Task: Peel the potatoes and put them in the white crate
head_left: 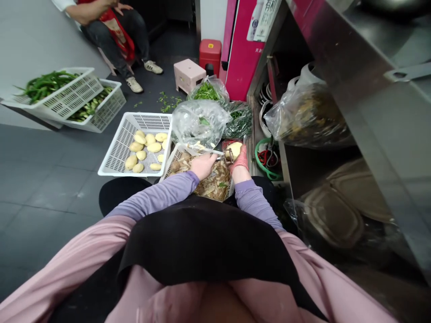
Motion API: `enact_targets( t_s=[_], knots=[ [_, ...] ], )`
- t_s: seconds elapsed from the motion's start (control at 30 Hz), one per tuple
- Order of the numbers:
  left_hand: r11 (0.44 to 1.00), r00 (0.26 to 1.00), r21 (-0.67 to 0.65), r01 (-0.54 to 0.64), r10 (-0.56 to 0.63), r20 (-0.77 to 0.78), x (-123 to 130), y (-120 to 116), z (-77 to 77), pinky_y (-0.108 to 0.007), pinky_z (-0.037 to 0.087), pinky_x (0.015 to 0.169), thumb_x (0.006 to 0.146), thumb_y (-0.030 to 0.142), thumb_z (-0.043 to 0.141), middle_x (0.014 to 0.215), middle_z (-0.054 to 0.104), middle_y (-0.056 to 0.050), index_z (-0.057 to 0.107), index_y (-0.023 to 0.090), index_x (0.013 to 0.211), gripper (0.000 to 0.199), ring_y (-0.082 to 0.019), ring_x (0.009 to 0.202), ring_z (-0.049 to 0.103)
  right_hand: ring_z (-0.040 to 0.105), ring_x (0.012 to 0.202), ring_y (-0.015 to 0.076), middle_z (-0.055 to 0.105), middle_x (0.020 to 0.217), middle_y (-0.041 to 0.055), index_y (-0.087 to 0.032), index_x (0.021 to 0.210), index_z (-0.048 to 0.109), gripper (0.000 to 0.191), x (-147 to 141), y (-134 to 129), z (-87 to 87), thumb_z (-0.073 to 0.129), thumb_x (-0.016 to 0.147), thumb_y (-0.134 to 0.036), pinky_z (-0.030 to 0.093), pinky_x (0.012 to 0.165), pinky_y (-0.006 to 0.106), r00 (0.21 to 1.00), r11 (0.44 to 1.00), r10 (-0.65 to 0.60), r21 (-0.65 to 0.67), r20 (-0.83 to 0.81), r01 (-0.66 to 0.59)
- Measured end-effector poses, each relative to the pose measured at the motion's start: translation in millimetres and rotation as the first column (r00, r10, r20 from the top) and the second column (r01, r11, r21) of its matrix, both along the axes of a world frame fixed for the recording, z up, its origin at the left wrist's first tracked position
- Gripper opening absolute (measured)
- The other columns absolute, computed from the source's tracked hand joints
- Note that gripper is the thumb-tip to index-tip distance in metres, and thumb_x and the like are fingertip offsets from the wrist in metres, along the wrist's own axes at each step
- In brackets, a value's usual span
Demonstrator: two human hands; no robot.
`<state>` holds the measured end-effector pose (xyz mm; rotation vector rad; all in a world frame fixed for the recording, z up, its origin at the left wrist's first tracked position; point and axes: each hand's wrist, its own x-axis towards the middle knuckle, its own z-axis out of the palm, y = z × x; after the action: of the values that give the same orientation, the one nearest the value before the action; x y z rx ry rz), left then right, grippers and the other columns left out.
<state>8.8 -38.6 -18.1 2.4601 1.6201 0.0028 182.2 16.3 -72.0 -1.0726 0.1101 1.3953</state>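
Observation:
My left hand (202, 166) is closed around a peeler (220, 158), its head against a potato (235, 149). In a reddish glove, my right hand (240, 162) grips that potato, whose visible side is pale and peeled. Both hands are above a white basket (164, 176) holding peelings (213, 185) and several brown unpeeled potatoes (175, 167). To the left stands a larger white basket (104, 170) with several peeled potatoes (154, 147) spread over its bottom.
Plastic bags of greens (202, 123) lie beyond the baskets. A green basket (261, 163) and metal shelving (286, 175) flank my right side. Two crates of green vegetables (67, 101), a pink stool (189, 74), a red stool (210, 54) and a seated person (116, 38) are farther off.

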Motion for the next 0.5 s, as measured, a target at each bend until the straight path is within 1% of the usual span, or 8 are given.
enact_targets(
  t_s=[0.07, 0.1, 0.17, 0.23, 0.27, 0.33, 0.4, 0.5],
  knots=[
    [0.998, 0.998, 0.015, 0.055, -0.055, -0.018, 2.6, 9.2, -0.1, -0.036, 0.051, 0.093, 0.11, 0.025, 0.039, 0.116, 0.073, -0.019, 0.066, 0.015, 0.132, 0.036, -0.03, 0.114, 0.07, 0.07, 0.063, 0.0187, 0.072, 0.07, -0.0015, -0.024, 0.098, 0.065, 0.048, -6.3, -4.6, 11.1, 0.059, 0.095, -0.071, 0.066, 0.061, 0.036, 0.999, 0.993, -0.021, -0.119, -0.042, 0.016],
    [0.999, 0.998, 0.001, 0.042, -0.042, -0.04, -1.9, 12.6, -2.3, -0.037, 0.051, 0.093, 0.11, 0.023, 0.038, 0.116, 0.073, -0.02, 0.066, 0.014, 0.131, 0.036, -0.03, 0.114, 0.07, 0.071, 0.065, 0.019, 0.073, 0.072, -0.0011, -0.024, 0.1, 0.067, 0.047, -7.1, -6.1, 16.7, 0.058, 0.095, -0.07, 0.067, 0.064, 0.036, 0.997, 0.992, -0.032, -0.126, -0.065, 0.024],
    [0.997, 0.994, -0.033, -0.072, 0.069, -0.079, -18.4, 14.7, -8.2, -0.037, 0.051, 0.091, 0.11, 0.024, 0.039, 0.117, 0.073, -0.02, 0.066, 0.013, 0.13, 0.035, -0.03, 0.112, 0.071, 0.073, 0.071, 0.0183, 0.075, 0.075, -0.0018, -0.026, 0.105, 0.068, 0.045, -4.0, -7.2, 25.7, 0.056, 0.097, -0.068, 0.067, 0.068, 0.036, 0.995, 0.997, -0.053, -0.065, -0.087, 0.047],
    [0.98, 0.978, -0.05, -0.195, 0.19, -0.088, -34.7, 11.3, -12.1, -0.036, 0.051, 0.088, 0.111, 0.03, 0.041, 0.118, 0.074, -0.02, 0.065, 0.013, 0.129, 0.035, -0.03, 0.11, 0.072, 0.073, 0.072, 0.0168, 0.076, 0.077, -0.0035, -0.027, 0.109, 0.069, 0.042, 1.8, -6.6, 30.3, 0.056, 0.098, -0.065, 0.066, 0.07, 0.034, 0.995, 0.997, -0.081, -0.023, -0.066, 0.079],
    [0.975, 0.974, -0.053, -0.218, 0.214, -0.073, -39.2, 8.5, -12.1, -0.035, 0.051, 0.088, 0.111, 0.032, 0.042, 0.119, 0.074, -0.02, 0.065, 0.013, 0.129, 0.035, -0.03, 0.11, 0.072, 0.073, 0.072, 0.0165, 0.076, 0.077, -0.0038, -0.028, 0.11, 0.069, 0.041, 3.9, -6.2, 31.2, 0.057, 0.098, -0.064, 0.066, 0.071, 0.034, 0.995, 0.996, -0.084, -0.015, -0.058, 0.083],
    [0.978, 0.979, -0.043, -0.204, 0.204, 0.001, -38.7, 4.0, -8.0, -0.034, 0.052, 0.089, 0.11, 0.036, 0.046, 0.119, 0.075, -0.018, 0.066, 0.015, 0.129, 0.034, -0.029, 0.11, 0.073, 0.074, 0.075, 0.0167, 0.077, 0.08, -0.0032, -0.027, 0.111, 0.07, 0.042, 4.5, -6.1, 31.6, 0.056, 0.098, -0.064, 0.066, 0.073, 0.035, 0.995, 0.999, -0.049, 0.008, -0.09, 0.05],
    [0.98, 0.974, -0.06, -0.19, 0.196, 0.115, -29.8, 3.5, -0.7, -0.034, 0.053, 0.089, 0.109, 0.038, 0.049, 0.117, 0.076, -0.016, 0.066, 0.016, 0.132, 0.035, -0.029, 0.108, 0.073, 0.075, 0.08, 0.0179, 0.079, 0.083, -0.0027, -0.028, 0.111, 0.071, 0.042, 0.4, -7.1, 31.9, 0.054, 0.098, -0.064, 0.067, 0.078, 0.037, 0.985, 0.998, 0.03, 0.056, -0.173, -0.02],
    [0.977, 0.913, -0.134, -0.165, 0.202, 0.354, -19.9, 9.1, 8.8, -0.034, 0.055, 0.091, 0.108, 0.04, 0.051, 0.11, 0.077, -0.013, 0.066, 0.014, 0.131, 0.038, -0.026, 0.101, 0.073, 0.077, 0.091, 0.021, 0.08, 0.084, -0.0023, -0.029, 0.111, 0.072, 0.039, -8.0, -10.4, 33.3, 0.058, 0.096, -0.061, 0.068, 0.084, 0.042, 0.954, 0.983, 0.142, 0.151, -0.263, -0.104]
  ],
)
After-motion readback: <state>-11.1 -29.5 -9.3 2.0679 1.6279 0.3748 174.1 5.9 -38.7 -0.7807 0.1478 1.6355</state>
